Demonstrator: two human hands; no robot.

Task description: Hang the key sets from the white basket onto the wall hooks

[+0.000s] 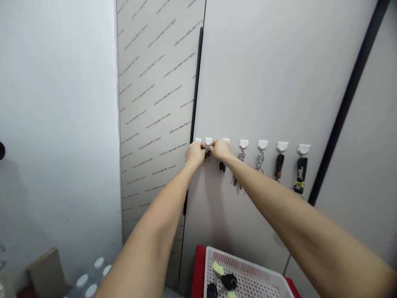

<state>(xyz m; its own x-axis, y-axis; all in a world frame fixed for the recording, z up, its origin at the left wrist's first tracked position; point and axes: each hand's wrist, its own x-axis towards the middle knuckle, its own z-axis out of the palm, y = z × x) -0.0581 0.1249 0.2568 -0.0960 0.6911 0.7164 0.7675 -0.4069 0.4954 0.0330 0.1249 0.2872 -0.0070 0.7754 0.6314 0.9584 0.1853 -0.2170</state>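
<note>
My left hand (pixel 195 153) and my right hand (pixel 220 149) meet at a small white wall hook (pixel 209 141) on the pale cabinet door. Between their fingertips is a small bunch of keys (pixel 207 153) with dark heads, just under that hook. Both hands are closed in a pinch on it; whether its ring sits on the hook is too small to tell. Another hook (pixel 198 140) shows above my left hand. Below my right hand hangs a second bunch of dark-headed keys (pixel 222 166), its hook partly covered by the hand.
Rightward along the row hang keys on a metal clasp (pixel 241 156), a silver clip (pixel 260 159), a dark strap keyring (pixel 279 166) and a black-and-yellow one (pixel 299 175). Below stands a white basket (pixel 248 265) holding black items and yellow notes. White-capped bottles (pixel 82 281) stand lower left.
</note>
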